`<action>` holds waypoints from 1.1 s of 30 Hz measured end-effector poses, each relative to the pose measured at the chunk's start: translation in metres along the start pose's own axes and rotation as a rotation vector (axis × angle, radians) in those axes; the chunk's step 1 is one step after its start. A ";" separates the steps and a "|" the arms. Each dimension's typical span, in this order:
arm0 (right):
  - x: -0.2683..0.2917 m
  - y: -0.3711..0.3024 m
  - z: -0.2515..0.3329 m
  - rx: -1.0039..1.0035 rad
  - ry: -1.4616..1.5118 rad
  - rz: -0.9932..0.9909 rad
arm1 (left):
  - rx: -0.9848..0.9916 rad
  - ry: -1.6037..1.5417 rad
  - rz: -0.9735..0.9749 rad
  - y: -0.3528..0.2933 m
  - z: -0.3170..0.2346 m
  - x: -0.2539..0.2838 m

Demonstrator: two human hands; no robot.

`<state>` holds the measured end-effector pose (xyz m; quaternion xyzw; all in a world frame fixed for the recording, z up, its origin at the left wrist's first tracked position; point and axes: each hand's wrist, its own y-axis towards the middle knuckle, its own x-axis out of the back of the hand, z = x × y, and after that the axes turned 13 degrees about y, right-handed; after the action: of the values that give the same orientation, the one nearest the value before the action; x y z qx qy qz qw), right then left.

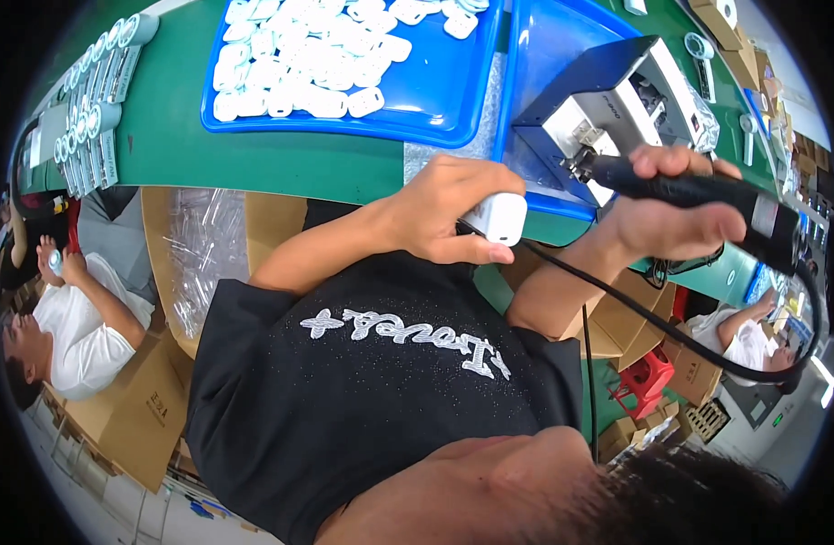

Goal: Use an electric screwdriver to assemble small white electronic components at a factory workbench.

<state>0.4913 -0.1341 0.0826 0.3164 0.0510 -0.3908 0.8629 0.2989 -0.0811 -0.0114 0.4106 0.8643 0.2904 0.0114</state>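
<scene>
A: In the head view, what does the left hand hold?

B: Just off centre, toward one o'clock, it grips a white plastic casing with rounded corners, the thumb beneath and the fingers curled over the top, clamped on it. A small slot shows in the casing's face.

A: And the right hand?

B: Between two and three o'clock, its fingers wrap a black electric screwdriver, closed on the barrel, thumb lying along the side. The tip points toward ten o'clock, at the front of a metal screw feeder; whether they touch cannot be told. A black cable loops from the tool's rear and crosses the right forearm.

A: What fills the green workbench?

B: Near twelve, a blue tray carries a heap of white plastic parts. A second blue tray lies under the feeder at two. Toward ten, round-headed white handheld devices stand in rows.

A: Beyond the bench?

B: At nine, a cardboard box holds clear plastic pieces. A co-worker in white sits between eight and nine, another person in white just past three, and a red stool stands near four.
</scene>
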 end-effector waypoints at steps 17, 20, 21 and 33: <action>-0.047 -0.014 0.054 0.045 0.151 0.265 | 0.000 0.015 0.002 -0.002 0.006 0.007; -0.036 0.008 0.011 0.146 -0.183 0.054 | -0.021 -0.003 0.002 0.001 0.003 0.005; -0.032 0.014 0.007 0.168 -0.392 -0.123 | -0.047 -0.022 0.000 0.007 0.001 0.001; -0.031 -0.012 0.032 0.128 0.171 0.108 | -0.004 0.006 0.021 -0.002 0.003 0.003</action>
<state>0.4568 -0.1385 0.1122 0.4053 0.0821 -0.3177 0.8533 0.2960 -0.0784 -0.0143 0.4189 0.8592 0.2936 0.0066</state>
